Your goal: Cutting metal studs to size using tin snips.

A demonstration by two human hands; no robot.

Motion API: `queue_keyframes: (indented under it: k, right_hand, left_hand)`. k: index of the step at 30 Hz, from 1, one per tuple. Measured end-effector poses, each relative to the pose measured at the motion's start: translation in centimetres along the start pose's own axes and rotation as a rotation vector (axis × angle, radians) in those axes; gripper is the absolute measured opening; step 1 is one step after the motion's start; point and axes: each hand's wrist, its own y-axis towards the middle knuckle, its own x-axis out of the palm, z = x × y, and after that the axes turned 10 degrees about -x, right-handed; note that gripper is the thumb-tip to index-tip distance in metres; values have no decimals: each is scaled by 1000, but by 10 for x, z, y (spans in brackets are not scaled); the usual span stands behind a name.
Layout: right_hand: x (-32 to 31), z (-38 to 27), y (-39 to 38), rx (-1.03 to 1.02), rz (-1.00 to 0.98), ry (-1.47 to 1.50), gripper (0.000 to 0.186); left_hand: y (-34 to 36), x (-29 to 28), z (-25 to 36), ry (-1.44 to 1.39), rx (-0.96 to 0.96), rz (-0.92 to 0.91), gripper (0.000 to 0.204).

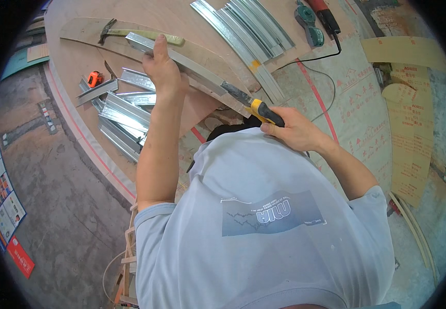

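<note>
My left hand (163, 69) grips a long, straight metal channel (197, 72) near its upper left end. My right hand (290, 126) is closed on a yellow-and-black handled cutting tool (259, 109), whose dark metal blade lies against the channel's lower right end. Under the channel, on the plywood surface (78, 46), lies a hammer (112, 32) with a pale yellow-green handle. A pile of short metal channels (125, 118) lies left of my left arm, with an orange tape measure (95, 79) beside it.
Long metal profiles (248, 31) lie at the top, beside a green-and-black device (308, 26) and a red-and-black corded power tool (326, 18). Yellow boards (408, 129) lie at right. A printed panel (4, 195) and red card (19, 255) lie on the concrete floor (63, 180).
</note>
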Motion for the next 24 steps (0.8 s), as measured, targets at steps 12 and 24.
queue_keyframes:
  k: [12,24]
  right_hand:
    - [5,4,10,45,36,-107,34]
    - [-19,6,10,158,-133,-135,38]
  left_hand:
    - [-2,5,16,597,360,-55,54]
    - [-14,-5,49,509,559,-366,56]
